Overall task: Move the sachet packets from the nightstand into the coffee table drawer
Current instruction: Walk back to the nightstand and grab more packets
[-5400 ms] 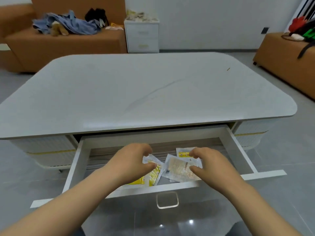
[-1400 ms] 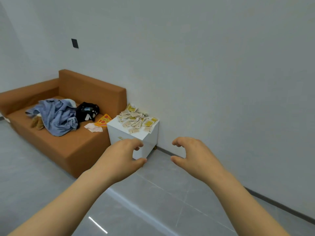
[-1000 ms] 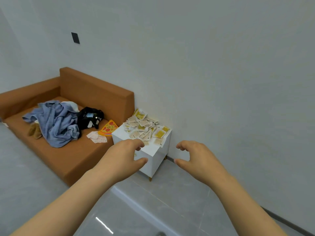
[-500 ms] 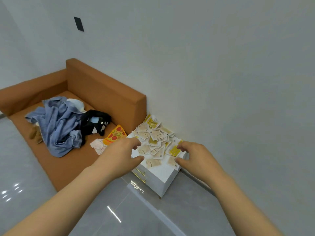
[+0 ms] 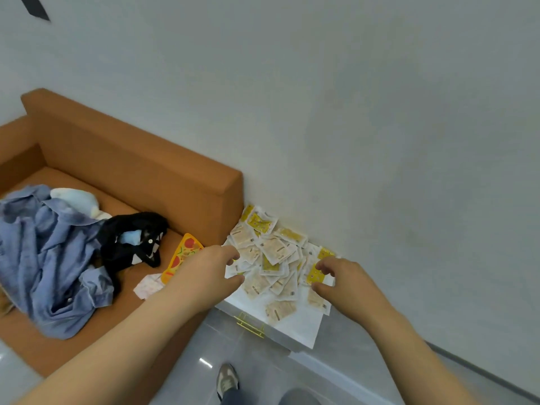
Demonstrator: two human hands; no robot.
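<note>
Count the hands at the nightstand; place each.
2. The left hand is at the sachet pile's left edge; the right hand at its right edge, over a yellow sachet.

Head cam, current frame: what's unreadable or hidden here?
Sachet pile: print too small and blurred; count lost in overlaps.
Left hand and right hand: curled fingers hide whether either grips a sachet.
Coffee table drawer: outside the head view.
Nightstand front: mostly hidden by the steep downward angle.

Grey wall [image 5: 350, 83], orange sofa [image 5: 131, 165], glossy floor [image 5: 263, 372].
</note>
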